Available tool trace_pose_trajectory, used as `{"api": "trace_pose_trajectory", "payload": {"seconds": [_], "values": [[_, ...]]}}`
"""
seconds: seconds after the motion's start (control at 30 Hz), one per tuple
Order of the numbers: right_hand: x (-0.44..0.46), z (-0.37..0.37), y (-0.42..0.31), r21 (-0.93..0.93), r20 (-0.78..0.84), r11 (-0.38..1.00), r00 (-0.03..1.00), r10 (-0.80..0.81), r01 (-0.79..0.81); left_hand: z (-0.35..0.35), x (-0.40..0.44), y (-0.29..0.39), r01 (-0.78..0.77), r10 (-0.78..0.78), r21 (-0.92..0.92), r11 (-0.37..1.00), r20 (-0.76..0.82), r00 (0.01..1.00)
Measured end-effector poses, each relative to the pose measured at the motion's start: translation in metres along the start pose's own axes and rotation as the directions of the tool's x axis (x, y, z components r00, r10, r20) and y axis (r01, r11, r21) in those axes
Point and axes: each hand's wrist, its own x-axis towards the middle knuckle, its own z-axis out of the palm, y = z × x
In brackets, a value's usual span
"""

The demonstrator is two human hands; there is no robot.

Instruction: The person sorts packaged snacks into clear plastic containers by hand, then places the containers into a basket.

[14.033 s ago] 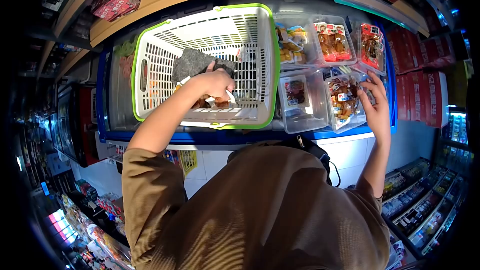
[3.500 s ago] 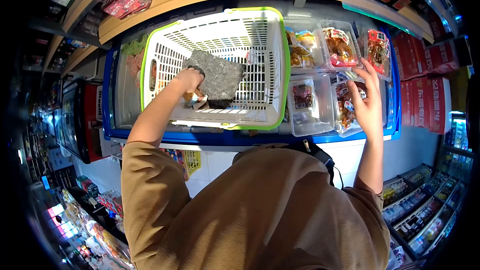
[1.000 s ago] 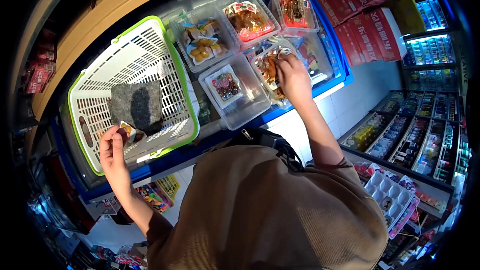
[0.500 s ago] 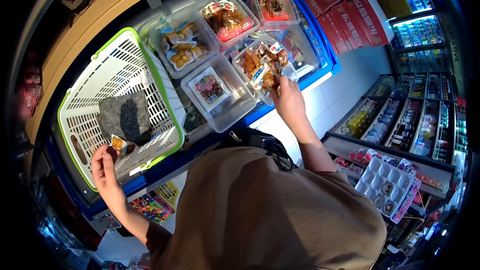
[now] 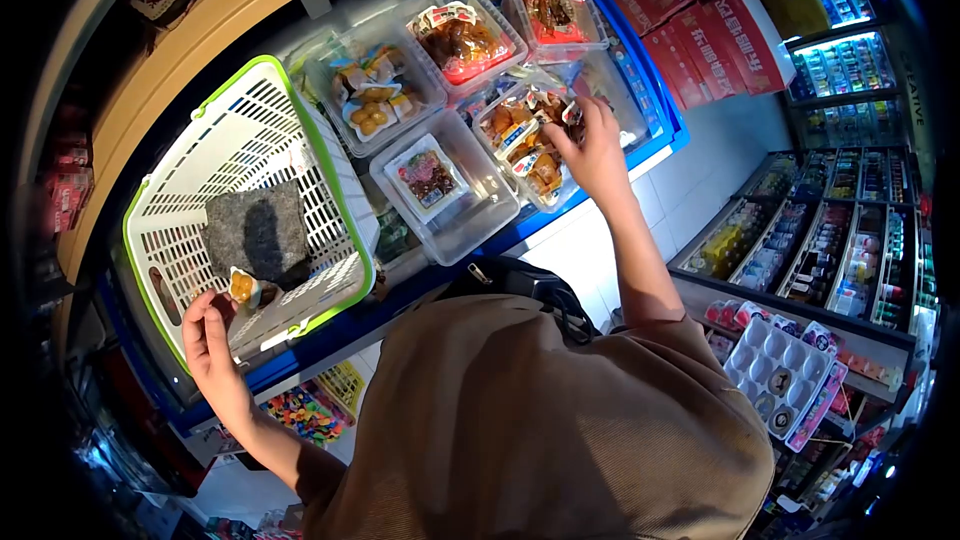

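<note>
My left hand [image 5: 212, 355] is at the near left rim of the white basket with a green edge [image 5: 300, 170]. Its fingers are curled together, and what they grip, if anything, is hidden. Close to its fingertips is a small packet of yellow-orange food [image 5: 243, 286], beside a grey cloth-like piece [image 5: 258, 230] in the basket. My right hand [image 5: 595, 155] reaches over a clear tub of packaged brown snacks [image 5: 530, 145]. Thumb and fingers close around a dark snack packet [image 5: 573, 120] at the tub's far right side, partly covered by the hand.
Left of that tub stands a clear tub [image 5: 480, 200] with one flat packet [image 5: 427, 177]. Behind are tubs of egg-like snacks [image 5: 375, 100], brown meat packs [image 5: 460, 35] and red packs [image 5: 553, 5]. Red cartons [image 5: 715, 50] and drink shelves [image 5: 800, 225] stand right.
My right hand has moved from the tub's near side toward its far right side. My left hand has stayed at the basket. The whole view has shifted slightly.
</note>
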Motion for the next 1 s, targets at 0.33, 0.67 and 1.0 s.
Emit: {"api": "trace_pose_trajectory", "payload": {"seconds": [0.33,0.67,1.0], "values": [[0.014,0.027,-0.015,-0.093,0.314,0.968,0.916,0.249,-0.232,-0.008,-0.011,0.002,0.025,-0.025,-0.011,1.000,-0.080,0.996],[-0.026,0.062,0.039,-0.317,0.327,0.948,0.934,0.143,-0.034,-0.002,-0.009,0.004,0.025,-0.023,0.076,0.997,-0.023,0.999],[0.005,0.006,0.008,-0.049,0.570,0.870,0.702,0.427,-0.490,-0.026,0.009,-0.016,-0.005,0.007,0.157,0.988,-0.009,1.000]]}}
